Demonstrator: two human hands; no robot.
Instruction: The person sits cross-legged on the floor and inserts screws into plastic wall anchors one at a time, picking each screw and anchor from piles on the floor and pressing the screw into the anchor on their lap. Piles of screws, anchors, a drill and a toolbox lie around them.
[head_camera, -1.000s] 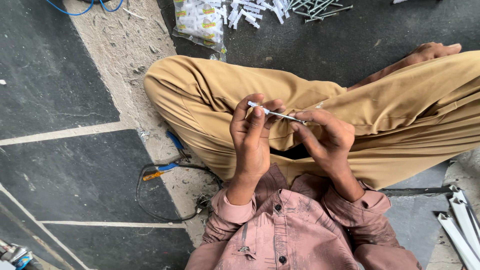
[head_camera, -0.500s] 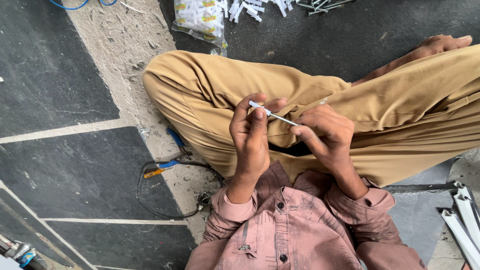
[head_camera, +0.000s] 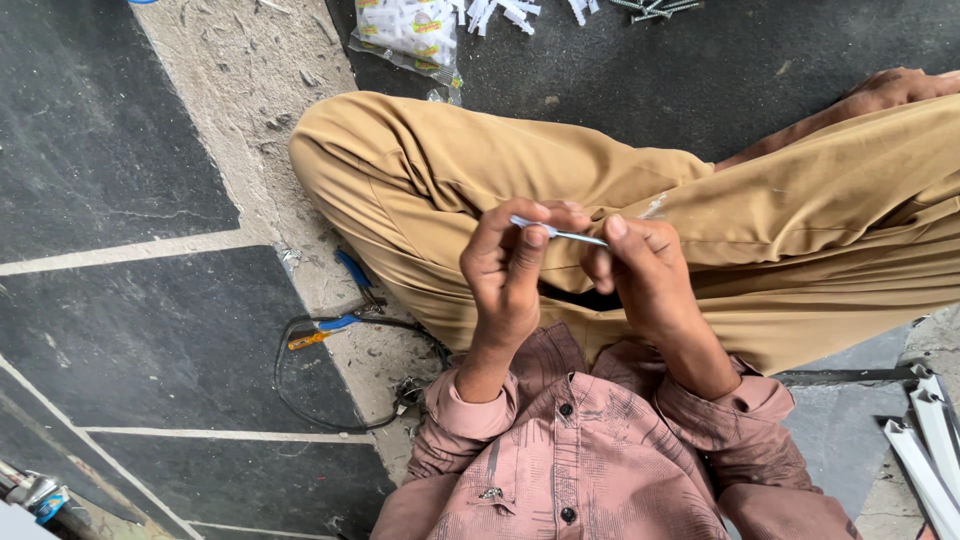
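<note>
While the person sits cross-legged on the floor, a thin metal screw (head_camera: 578, 237) with a pale plastic plug (head_camera: 528, 225) on its left end is held between both hands above the lap. The left hand (head_camera: 510, 270) is closed around the plug end, with thumb and fingertips pinched on it, and the right hand (head_camera: 645, 280) is closed on the other end of the screw, its forefinger laid over the shaft. Both hands are raised just in front of the tan trousers (head_camera: 560, 170), with the folded knee seen to the left and a bare foot (head_camera: 880, 90) at the far right. Near the bottom of the view, the cuffs and buttoned front of a pink shirt (head_camera: 580, 460) are seen. On the floor to the left of the knee, a blue-handled tool (head_camera: 352, 270) and an orange-tipped tool (head_camera: 315, 335) are laid beside a loop of black cable (head_camera: 300, 400). At the far edge, a clear bag of white plugs (head_camera: 410, 30) is seen, with loose white plugs (head_camera: 500, 12) just to its right and a small heap of screws (head_camera: 655, 8) further right. White plastic strips (head_camera: 925, 450) are seen at the near right, and dark floor tiles (head_camera: 110, 140) with pale joints are spread to the left.
</note>
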